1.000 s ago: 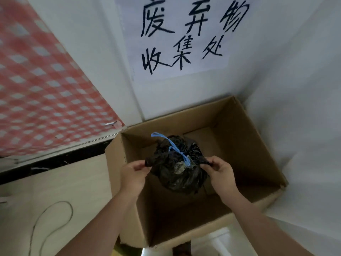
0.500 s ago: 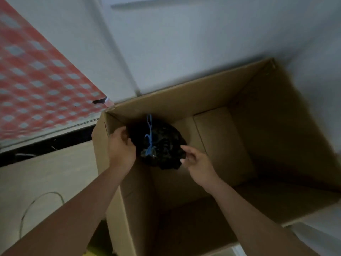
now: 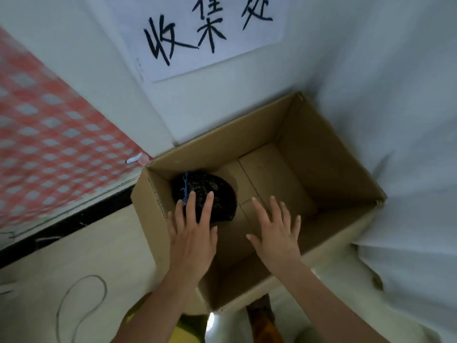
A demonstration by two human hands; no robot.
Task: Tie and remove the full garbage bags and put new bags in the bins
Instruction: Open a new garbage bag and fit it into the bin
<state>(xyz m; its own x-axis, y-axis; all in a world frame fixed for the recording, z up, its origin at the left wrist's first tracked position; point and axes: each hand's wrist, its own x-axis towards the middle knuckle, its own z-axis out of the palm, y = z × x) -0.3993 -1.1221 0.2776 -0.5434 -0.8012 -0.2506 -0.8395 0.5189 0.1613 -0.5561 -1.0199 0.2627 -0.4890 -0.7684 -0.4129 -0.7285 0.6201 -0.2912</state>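
The tied black plastic garbage bag, cinched with a blue drawstring, lies on the floor of the open brown cardboard box, at its 10 o'clock corner, evidently deposited for collection. Left hand and right hand hover above with fingers spread, holding nothing.

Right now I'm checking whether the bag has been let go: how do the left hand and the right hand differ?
The left hand reaches over the black garbage bag, its fingertips overlapping it; the right hand hovers over bare cardboard box floor, apart from the bag. The left sits near the box's left wall; the right is nearer the middle. Both are open with straight, spread fingers, holding nothing.
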